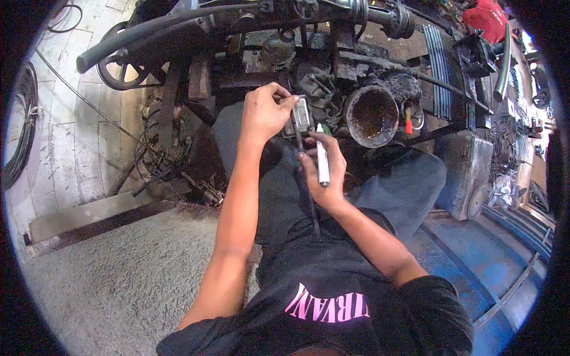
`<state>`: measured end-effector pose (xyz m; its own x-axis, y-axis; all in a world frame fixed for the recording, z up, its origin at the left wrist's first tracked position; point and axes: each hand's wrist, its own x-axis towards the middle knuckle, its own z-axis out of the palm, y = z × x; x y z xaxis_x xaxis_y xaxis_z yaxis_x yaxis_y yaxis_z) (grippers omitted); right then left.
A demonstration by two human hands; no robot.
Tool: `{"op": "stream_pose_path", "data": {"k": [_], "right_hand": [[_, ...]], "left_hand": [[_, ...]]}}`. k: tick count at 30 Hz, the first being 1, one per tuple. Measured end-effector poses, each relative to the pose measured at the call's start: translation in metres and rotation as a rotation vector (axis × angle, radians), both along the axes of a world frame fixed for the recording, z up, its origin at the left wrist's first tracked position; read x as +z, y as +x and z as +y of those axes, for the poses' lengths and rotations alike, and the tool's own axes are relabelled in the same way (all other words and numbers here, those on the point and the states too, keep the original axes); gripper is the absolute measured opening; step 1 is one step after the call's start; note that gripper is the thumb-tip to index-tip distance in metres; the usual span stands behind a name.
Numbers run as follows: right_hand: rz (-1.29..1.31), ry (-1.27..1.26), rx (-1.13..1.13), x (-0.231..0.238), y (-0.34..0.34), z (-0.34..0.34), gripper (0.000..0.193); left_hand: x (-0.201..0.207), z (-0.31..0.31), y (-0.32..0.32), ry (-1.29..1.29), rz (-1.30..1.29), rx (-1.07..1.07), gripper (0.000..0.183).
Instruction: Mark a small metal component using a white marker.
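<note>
My left hand [265, 114] is closed, with thumb and forefinger pinched at the upper end of a thin dark rod [313, 216]. The rod slants down toward my shirt. Lower along it, my right hand [328, 169] has its fingertips on the rod. A white marker pen [322, 160] with a black end also sits in that hand, lying across the fingers. Just beyond the rod is a small grey metal block [304, 118] with a pale rectangular face. My left fingertips are close against its upper edge; whether they touch it I cannot tell.
Behind the block stands greasy machinery with a long round bar [148, 32] across it. A round, rusty pan [373, 115] holds brown liquid, with a red-handled tool [408, 120] beside it. A metal beam [107, 216] lies left; a grey case [463, 175] stands right.
</note>
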<state>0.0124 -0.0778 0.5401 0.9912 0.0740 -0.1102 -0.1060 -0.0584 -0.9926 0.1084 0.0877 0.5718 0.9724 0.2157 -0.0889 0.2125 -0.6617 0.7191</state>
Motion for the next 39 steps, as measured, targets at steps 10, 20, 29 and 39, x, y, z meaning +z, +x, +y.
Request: {"op": "stream_pose_path", "data": {"k": [10, 20, 29, 39], "right_hand": [[-0.18, 0.031, -0.057, 0.005, 0.02, -0.001, 0.029], [-0.194, -0.105, -0.009, 0.003, 0.029, 0.001, 0.019], [-0.325, -0.172, -0.019, 0.007, 0.032, 0.005, 0.014], [-0.172, -0.046, -0.07, -0.005, 0.028, 0.004, 0.016]], "left_hand": [[-0.023, 0.009, -0.007, -0.236, -0.164, 0.016, 0.018], [-0.025, 0.009, -0.006, -0.306, -0.154, 0.019, 0.017], [-0.033, 0.011, -0.006, -0.328, -0.186, 0.012, 0.017], [-0.038, 0.013, -0.005, -0.303, -0.19, 0.007, 0.019]]}}
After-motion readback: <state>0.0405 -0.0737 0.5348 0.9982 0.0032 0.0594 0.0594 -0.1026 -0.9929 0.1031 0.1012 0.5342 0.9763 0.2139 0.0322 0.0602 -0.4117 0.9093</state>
